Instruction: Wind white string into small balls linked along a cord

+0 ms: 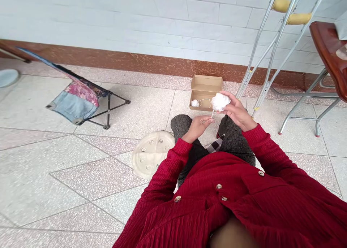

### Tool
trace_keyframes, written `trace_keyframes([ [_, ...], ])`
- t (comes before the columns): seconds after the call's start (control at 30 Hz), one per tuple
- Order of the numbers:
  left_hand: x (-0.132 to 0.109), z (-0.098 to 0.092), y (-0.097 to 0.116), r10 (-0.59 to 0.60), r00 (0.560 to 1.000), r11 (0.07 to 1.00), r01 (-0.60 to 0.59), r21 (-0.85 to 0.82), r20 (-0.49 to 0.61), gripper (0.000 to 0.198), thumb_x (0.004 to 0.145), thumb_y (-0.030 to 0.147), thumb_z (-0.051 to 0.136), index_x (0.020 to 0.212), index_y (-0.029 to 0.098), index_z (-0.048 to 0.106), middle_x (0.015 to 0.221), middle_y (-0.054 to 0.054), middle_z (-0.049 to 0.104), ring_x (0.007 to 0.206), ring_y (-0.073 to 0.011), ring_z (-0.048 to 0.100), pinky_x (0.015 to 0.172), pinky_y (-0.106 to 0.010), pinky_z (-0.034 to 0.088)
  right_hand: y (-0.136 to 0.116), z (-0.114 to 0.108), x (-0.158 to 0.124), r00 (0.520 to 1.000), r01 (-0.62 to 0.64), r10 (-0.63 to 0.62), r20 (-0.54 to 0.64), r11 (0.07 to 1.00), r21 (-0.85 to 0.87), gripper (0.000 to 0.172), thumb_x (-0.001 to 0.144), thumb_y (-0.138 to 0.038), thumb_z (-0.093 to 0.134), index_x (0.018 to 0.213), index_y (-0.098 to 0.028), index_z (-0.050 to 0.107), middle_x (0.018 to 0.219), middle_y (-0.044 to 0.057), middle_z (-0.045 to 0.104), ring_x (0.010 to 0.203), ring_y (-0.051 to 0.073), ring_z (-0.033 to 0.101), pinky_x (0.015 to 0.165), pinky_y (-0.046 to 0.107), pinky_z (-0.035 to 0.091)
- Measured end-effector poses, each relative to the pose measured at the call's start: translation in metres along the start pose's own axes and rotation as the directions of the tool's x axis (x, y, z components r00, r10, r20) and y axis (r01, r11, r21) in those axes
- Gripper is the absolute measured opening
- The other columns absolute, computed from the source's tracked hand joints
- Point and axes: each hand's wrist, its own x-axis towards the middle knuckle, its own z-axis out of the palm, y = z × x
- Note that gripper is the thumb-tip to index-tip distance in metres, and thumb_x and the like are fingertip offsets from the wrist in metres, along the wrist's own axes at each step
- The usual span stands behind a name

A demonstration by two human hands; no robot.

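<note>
Head view: 2 bare hands were raised over the knees [181, 127]. Right hand [236, 111] had its fingers curled around a fluffy white bundle [220, 102], gripping it from the right side. Left hand [200, 126] pinched a thin white stick [212, 114], thumb and fingertips closed on its lower end. Stick's long axis ran nearly upright in view, leaning slightly, up to the bundle's lower left edge; whether it entered the bundle, couldn't tell. So bundle lay above and right of the left fingertips, right hand nearer. Open cardboard box [206, 83] sat just beyond, on floor [146, 107], 1 small white ball [195, 103] inside with loose strand.
</note>
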Motion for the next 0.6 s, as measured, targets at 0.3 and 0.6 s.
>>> trace_keyframes([
  [0.3,-0.001,-0.017,0.026,0.242,0.965,0.879,-0.262,0.397,0.1,0.023,0.099,0.028,0.054,0.092,0.019,0.074,0.099,-0.004,0.077,0.096,-0.0207,0.069,0.114,-0.048,0.038,0.058,-0.022,0.018,0.982,-0.011,-0.131,-0.135,0.675,-0.738,0.043,0.062,-0.027,0.077,0.103,-0.02,0.066,0.098,0.004,0.063,0.08,0.019,0.059,0.078,0.036,0.051],
  [0.6,0.01,-0.037,0.035,0.375,0.891,0.759,-0.454,0.467,0.256,0.023,0.1,0.027,0.055,0.089,0.019,0.073,0.1,-0.005,0.074,0.107,-0.0214,0.064,0.11,-0.045,0.038,0.049,-0.019,-0.004,0.962,-0.068,0.225,0.154,0.747,-0.662,0.041,0.062,-0.021,0.074,0.102,-0.018,0.068,0.084,-0.002,0.062,0.07,0.014,0.052,0.066,0.027,0.042],
])
